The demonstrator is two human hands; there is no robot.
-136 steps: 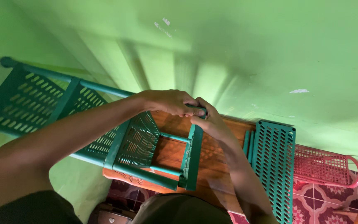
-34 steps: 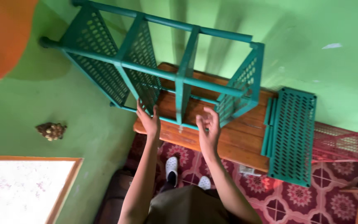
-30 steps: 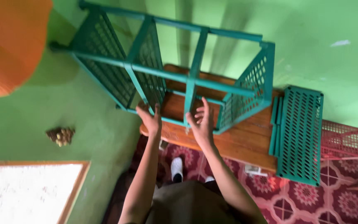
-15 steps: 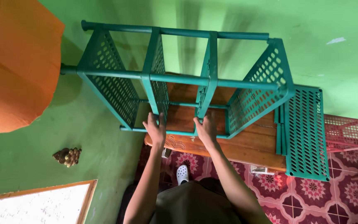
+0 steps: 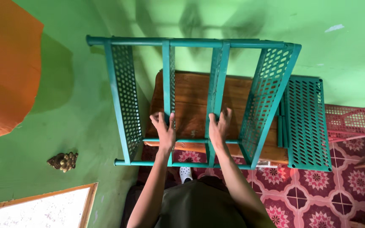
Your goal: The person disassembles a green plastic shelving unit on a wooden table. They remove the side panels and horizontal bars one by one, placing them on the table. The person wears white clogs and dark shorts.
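Gripping two middle shelves of the teal perforated plastic rack (image 5: 199, 97), your left hand (image 5: 164, 130) and right hand (image 5: 219, 126) wrap curled fingers around their edges. It lies on its side over the brown wooden table (image 5: 237, 90), near its front edge, beside loose teal shelf panels (image 5: 307, 120).

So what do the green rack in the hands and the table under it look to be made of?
The green rack looks like moulded plastic: matte teal, perforated shelf panels, round tube posts. The table looks like varnished wood: brown, visible grain, slight sheen. Left hand and right hand each grip a shelf panel.
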